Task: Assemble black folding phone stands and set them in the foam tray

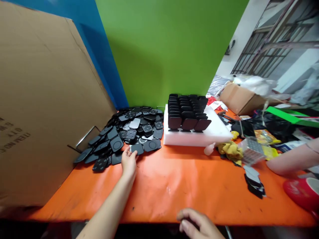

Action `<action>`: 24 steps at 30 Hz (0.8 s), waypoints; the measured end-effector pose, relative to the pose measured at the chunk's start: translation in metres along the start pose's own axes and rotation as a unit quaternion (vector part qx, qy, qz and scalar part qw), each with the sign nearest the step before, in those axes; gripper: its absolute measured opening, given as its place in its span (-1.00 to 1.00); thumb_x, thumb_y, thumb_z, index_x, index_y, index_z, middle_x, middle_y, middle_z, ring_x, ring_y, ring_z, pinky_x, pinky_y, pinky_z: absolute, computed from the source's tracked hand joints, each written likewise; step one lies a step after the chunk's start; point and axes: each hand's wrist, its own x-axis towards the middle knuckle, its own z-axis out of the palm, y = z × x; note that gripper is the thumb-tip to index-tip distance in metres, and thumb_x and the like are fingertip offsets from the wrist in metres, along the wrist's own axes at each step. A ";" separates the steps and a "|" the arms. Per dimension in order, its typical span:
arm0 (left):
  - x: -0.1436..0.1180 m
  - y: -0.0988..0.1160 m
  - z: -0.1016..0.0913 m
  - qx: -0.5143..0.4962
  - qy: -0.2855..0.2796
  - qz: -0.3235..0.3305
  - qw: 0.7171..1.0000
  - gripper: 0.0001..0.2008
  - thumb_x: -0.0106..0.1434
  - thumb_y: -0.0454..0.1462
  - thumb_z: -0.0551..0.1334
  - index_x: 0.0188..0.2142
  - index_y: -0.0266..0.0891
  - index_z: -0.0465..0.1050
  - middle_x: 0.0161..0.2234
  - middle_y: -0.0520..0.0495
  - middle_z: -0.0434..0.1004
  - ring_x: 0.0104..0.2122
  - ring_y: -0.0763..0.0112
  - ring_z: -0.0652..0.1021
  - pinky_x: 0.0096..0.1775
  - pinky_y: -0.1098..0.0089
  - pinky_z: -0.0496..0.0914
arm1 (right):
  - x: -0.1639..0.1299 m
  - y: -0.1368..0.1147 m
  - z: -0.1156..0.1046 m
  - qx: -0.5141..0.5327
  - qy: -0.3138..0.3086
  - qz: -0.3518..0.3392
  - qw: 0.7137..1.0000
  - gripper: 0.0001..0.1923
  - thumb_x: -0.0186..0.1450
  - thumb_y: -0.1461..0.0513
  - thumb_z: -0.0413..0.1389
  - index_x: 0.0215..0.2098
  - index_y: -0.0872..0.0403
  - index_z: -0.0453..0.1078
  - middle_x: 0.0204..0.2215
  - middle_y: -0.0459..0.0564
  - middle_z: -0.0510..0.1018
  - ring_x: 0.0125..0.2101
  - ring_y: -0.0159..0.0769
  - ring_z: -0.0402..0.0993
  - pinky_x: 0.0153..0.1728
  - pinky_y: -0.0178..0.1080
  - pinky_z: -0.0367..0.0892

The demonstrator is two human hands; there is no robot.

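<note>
My left hand (pixel 129 161) is closed on the near edge of a black folding pad (pixel 151 145), gripping it between thumb and fingers. The pad lies unfolded, with two rounded-square panels and a faint ring on the farther one. It rests at the front of a heap of similar black pads (pixel 116 143), some showing rings and some small round dots. Low at the front edge of the table, my right hand (pixel 198 224) hovers with loosely curled fingers. A gap shows between its thumb and forefinger, and nothing is visible in it.
Rows of black panels (pixel 189 124) stand upright on a white foam block (pixel 171 137). A large cardboard box (pixel 45 99) walls off the left. To the right are a small pink bottle (pixel 209 149), a yellow cloth (pixel 230 152), a red mug (pixel 300 192) and another person's arm (pixel 294 157).
</note>
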 end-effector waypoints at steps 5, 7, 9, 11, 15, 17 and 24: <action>-0.052 0.016 -0.033 -0.129 -0.039 -0.091 0.987 -0.68 0.04 -0.34 0.26 -0.16 -0.29 0.39 -0.25 -0.13 0.50 -0.32 0.39 0.52 -0.31 0.45 0.39 | 0.036 0.012 -0.005 0.092 0.095 -0.019 0.991 -0.58 0.17 -0.04 0.03 -0.13 0.06 0.34 -0.17 0.07 0.42 -0.28 -0.26 0.37 -0.22 -0.24 0.28; -0.072 0.021 -0.038 -0.159 -0.065 -0.123 0.977 -0.67 -0.03 -0.32 0.32 -0.21 -0.33 0.43 -0.29 -0.14 0.52 -0.35 0.36 0.53 -0.34 0.45 0.39 | 0.053 0.009 0.003 0.182 0.112 -0.008 0.977 -0.41 0.13 -0.07 0.06 0.03 0.04 0.20 -0.07 0.13 0.35 -0.40 -0.32 0.37 -0.43 -0.28 0.32; -0.089 0.024 -0.036 -0.187 -0.089 -0.145 0.968 -0.66 -0.05 -0.31 0.34 -0.23 -0.35 0.43 -0.31 -0.15 0.53 -0.35 0.35 0.53 -0.32 0.44 0.39 | 0.064 0.004 0.016 0.243 0.081 0.001 0.967 -0.31 0.14 -0.08 0.05 0.13 0.05 0.05 -0.15 0.15 0.40 -0.53 -0.39 0.35 -0.59 -0.32 0.26; -0.102 0.026 -0.029 -0.214 -0.103 -0.158 0.958 -0.64 -0.01 -0.29 0.33 -0.17 -0.30 0.41 -0.25 -0.14 0.52 -0.29 0.37 0.52 -0.26 0.45 0.38 | 0.068 -0.001 0.030 0.230 0.041 -0.003 0.972 -0.37 0.21 -0.06 -0.03 0.11 0.14 0.10 -0.43 0.07 0.47 -0.64 -0.40 0.30 -0.62 -0.31 0.25; -0.130 0.028 -0.009 -0.259 -0.142 -0.197 0.935 -0.63 0.13 -0.19 0.23 -0.04 -0.11 0.31 -0.03 -0.07 0.40 -0.13 0.35 0.47 -0.15 0.39 0.36 | 0.062 -0.010 0.048 -0.015 0.099 -0.143 0.985 -0.59 0.30 0.12 -0.13 0.05 0.08 0.26 -0.30 0.10 0.50 -0.35 -0.21 0.41 -0.27 -0.13 0.34; -0.142 0.027 -0.001 -0.264 -0.201 -0.253 0.909 -0.63 0.15 -0.16 0.20 -0.04 -0.17 0.32 0.00 -0.16 0.37 -0.09 0.23 0.45 -0.12 0.30 0.36 | 0.056 -0.011 0.048 -0.173 0.125 -0.225 0.951 -0.54 0.25 0.25 -0.09 0.13 -0.01 0.16 0.04 0.06 0.30 -0.05 -0.10 0.27 -0.04 -0.04 0.20; -0.137 0.016 0.007 -0.203 -0.289 -0.345 0.869 -0.63 0.07 -0.35 0.26 -0.08 -0.31 0.35 0.02 -0.26 0.34 -0.16 0.12 0.50 -0.14 0.21 0.39 | -0.008 0.033 0.006 -0.280 0.122 -0.233 0.923 -0.65 0.24 0.34 -0.08 -0.03 -0.02 0.28 -0.14 0.01 0.42 -0.13 -0.27 0.33 -0.08 -0.22 0.27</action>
